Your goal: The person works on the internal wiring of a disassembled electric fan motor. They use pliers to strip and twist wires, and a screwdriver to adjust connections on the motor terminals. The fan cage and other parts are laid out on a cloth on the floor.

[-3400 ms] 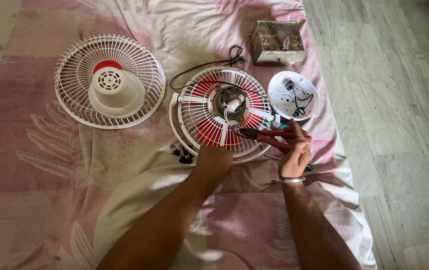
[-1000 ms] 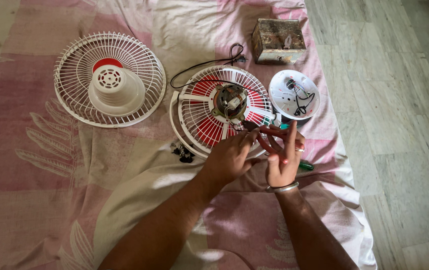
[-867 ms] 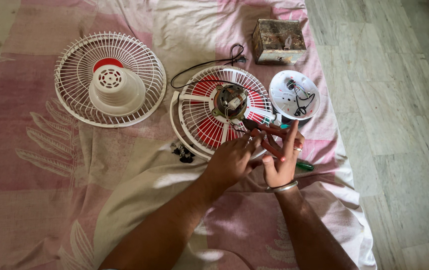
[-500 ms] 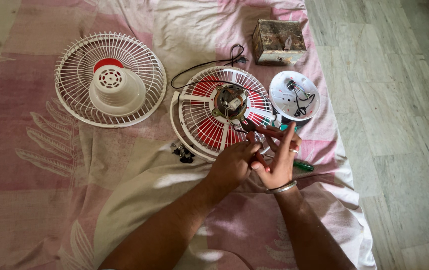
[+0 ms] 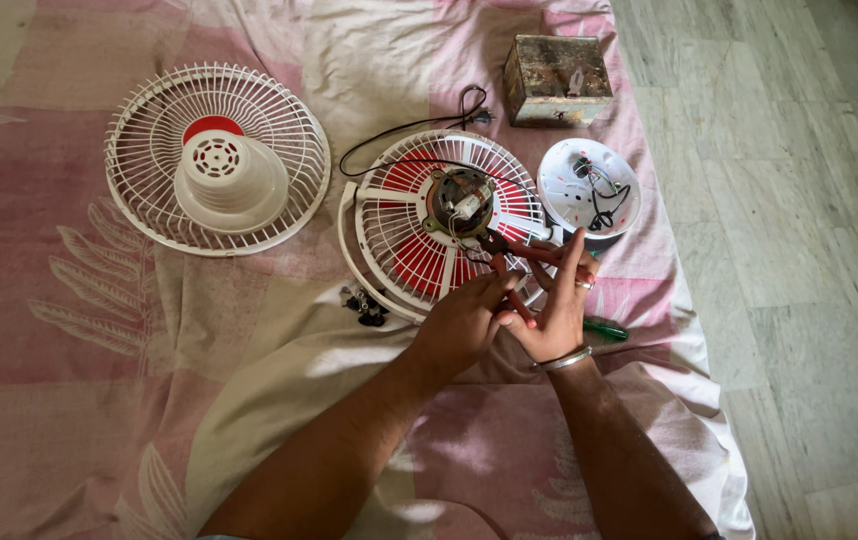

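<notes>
Gripping red-handled pliers (image 5: 511, 268), my right hand (image 5: 554, 315) has its fingers wrapped round the handles, while my left hand (image 5: 464, 322) presses in against it from the side, fingertips touching the same handles; whether the left actually clasps them or only steadies them I cannot tell, since the two hands overlap. The plier nose reaches toward the exposed motor (image 5: 460, 201) at the centre of the rear fan guard (image 5: 389, 235), which lies flat on the pink and cream bedsheet (image 5: 89, 330) with red blades showing through its white wires. Whatever the nose pinches is too small for me to make out.

A silver bangle (image 5: 565, 360) circles my right wrist. Just beyond that hand, a green-handled screwdriver (image 5: 604, 328) lies on the sheet, its tip hidden behind my palm. Small dark screws (image 5: 364, 303) sit in a cluster just off the guard's near rim. A black cord (image 5: 404, 135) loops from the motor toward the sheet's far edge, where a rusty metal box (image 5: 557, 80) stands. A round white housing with loose wires (image 5: 589, 187) rests beside the guard near the sheet's right edge. Well apart to the left lies the front guard with a cream cover (image 5: 219, 160). My forearms run out of view at the bottom.
</notes>
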